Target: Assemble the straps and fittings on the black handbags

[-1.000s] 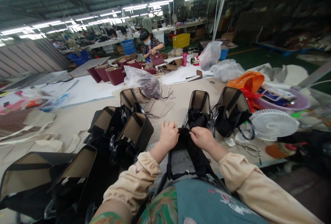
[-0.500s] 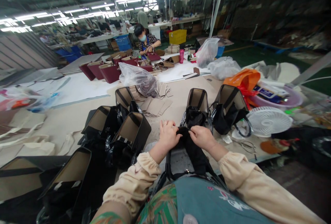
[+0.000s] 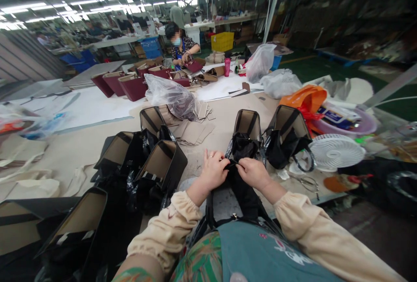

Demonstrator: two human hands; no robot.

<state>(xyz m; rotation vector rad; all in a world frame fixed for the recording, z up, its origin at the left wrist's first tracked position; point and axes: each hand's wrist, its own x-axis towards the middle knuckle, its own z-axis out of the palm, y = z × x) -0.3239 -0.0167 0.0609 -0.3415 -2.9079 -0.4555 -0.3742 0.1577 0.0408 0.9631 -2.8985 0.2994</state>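
A long pale table [image 3: 91,143] runs the length of your view, its bare top matte and scuffed, crowded on your left by black bags [image 3: 156,164] lying on their sides with tan linings showing, glossy film crumpled around them. Two more open bags [image 3: 283,136] stand just beyond your hands, blocking the way forward, and a white round fan [image 3: 337,151] lies flat to their right beside an orange plastic sack [image 3: 306,99]. Farther up the table a clear wrapped bundle [image 3: 169,95] sits by a scatter of flat card pieces [image 3: 192,130], with maroon bags [image 3: 130,86] in a row behind it and a seated person [image 3: 180,45] working at the far end. The black bag [image 3: 241,195] you handle rests at the table edge against your lap, soft and dark. Your left hand [image 3: 213,171] and right hand [image 3: 254,173] meet at its top, fingers of both pinched shut on the black material between them.
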